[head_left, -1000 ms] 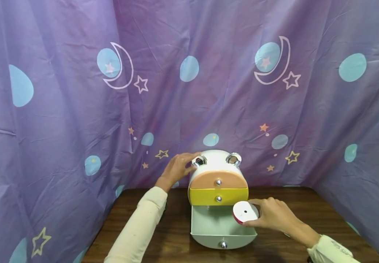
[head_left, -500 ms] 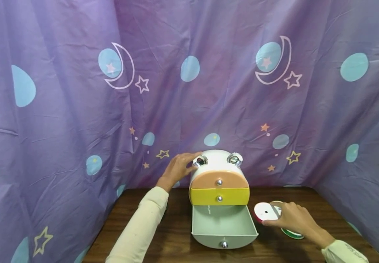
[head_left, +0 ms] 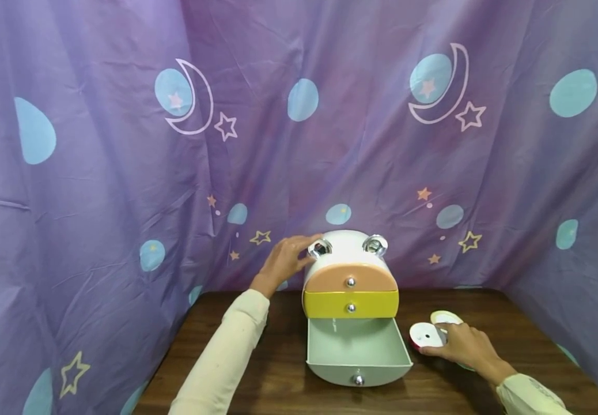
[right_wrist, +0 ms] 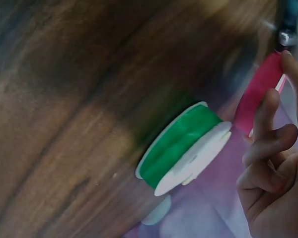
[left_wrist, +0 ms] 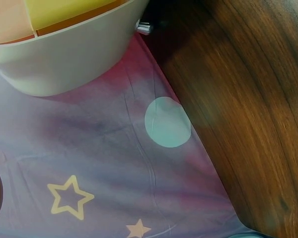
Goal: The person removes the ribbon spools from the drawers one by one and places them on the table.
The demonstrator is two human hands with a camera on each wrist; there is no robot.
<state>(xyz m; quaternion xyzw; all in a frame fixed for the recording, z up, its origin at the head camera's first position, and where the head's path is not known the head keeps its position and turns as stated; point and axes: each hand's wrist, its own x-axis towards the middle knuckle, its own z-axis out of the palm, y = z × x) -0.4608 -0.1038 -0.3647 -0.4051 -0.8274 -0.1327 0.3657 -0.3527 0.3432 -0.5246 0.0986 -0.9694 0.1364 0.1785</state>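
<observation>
A small drawer cabinet (head_left: 348,248) with a white rounded top and two silver-rimmed eyes stands on the table. Its orange (head_left: 343,279) and yellow (head_left: 325,305) drawers are in; the pale green bottom drawer (head_left: 358,346) is pulled out. My left hand (head_left: 283,259) grips the cabinet by its left eye, fingers behind and thumb below. My right hand (head_left: 467,346) pinches a pink ribbon spool (head_left: 426,335) at its edge, right of the drawer. Beside that hand lies a green ribbon spool (right_wrist: 181,144), mostly hidden in the head view. A yellow-edged white disc (head_left: 445,316) shows just behind the fingers.
The dark wooden table (head_left: 278,369) spreads around the cabinet. A purple curtain (head_left: 257,161) with moons and stars hangs behind and at both sides. The drawer's silver knob (head_left: 358,380) juts toward the front.
My right hand has carried the pink spool from over the bottom drawer rightward, beside the other spool. The left hand keeps its hold on the cabinet's eye. The head view has shifted slightly.
</observation>
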